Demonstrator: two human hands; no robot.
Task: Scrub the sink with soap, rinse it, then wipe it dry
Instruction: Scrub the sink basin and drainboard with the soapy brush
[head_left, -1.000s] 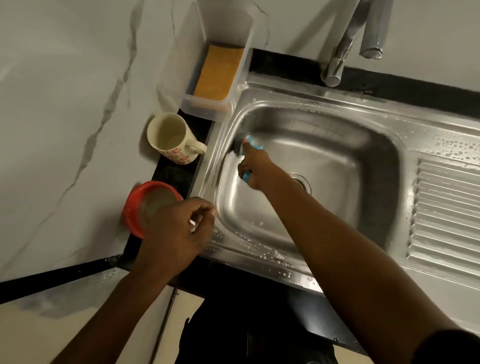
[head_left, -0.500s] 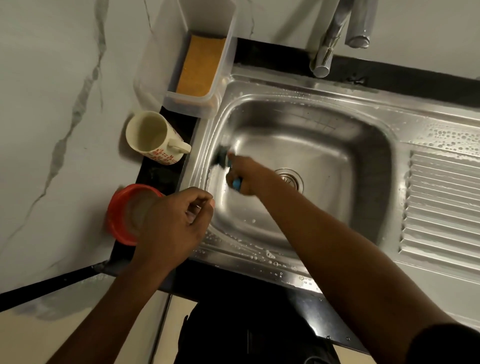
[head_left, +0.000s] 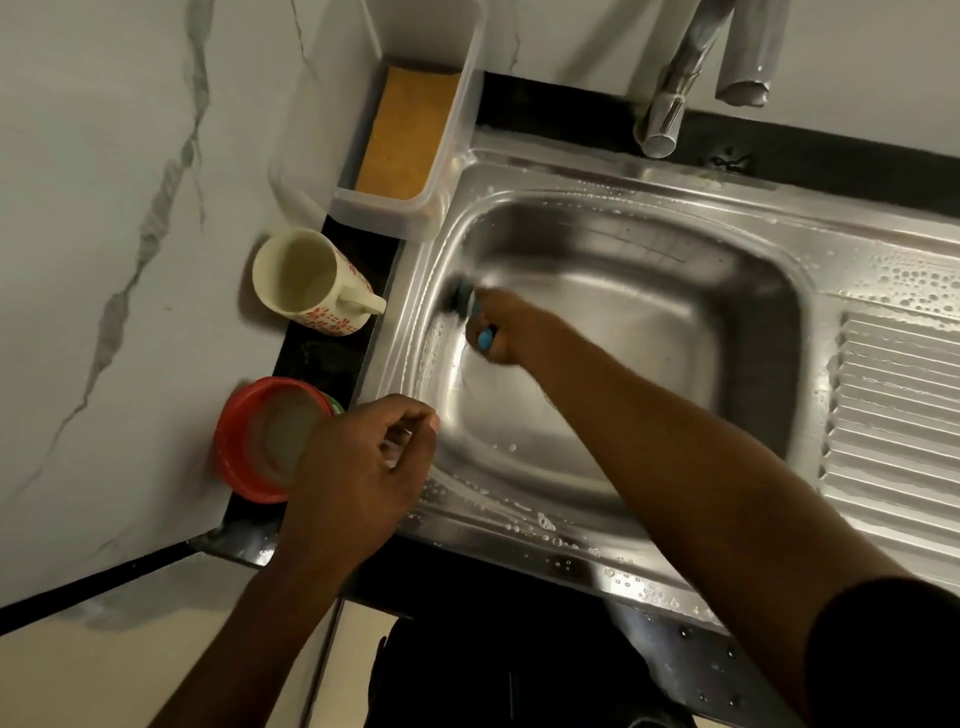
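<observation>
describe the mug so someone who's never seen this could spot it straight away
Start at the steel sink and look to its left rim. On the dark counter strip, between the clear plastic box and the red tub, stands the mug. It alone is cream with red flowers.

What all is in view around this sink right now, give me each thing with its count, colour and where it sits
sink: one, steel, centre, suds on its rim
drainboard: one, ribbed steel, right of the basin
tap: one, chrome, behind the basin
plastic bin: one, clear, back left corner of the sink
sponge: one, orange-brown, inside the bin
mug: one, cream with red pattern, on the black counter left of the sink
tub: one, red, counter in front of the mug
scrub brush: one, blue handle, against the basin's left wall
right hand: gripping the brush
left hand: loosely curled, empty, over the sink's front left rim
</observation>
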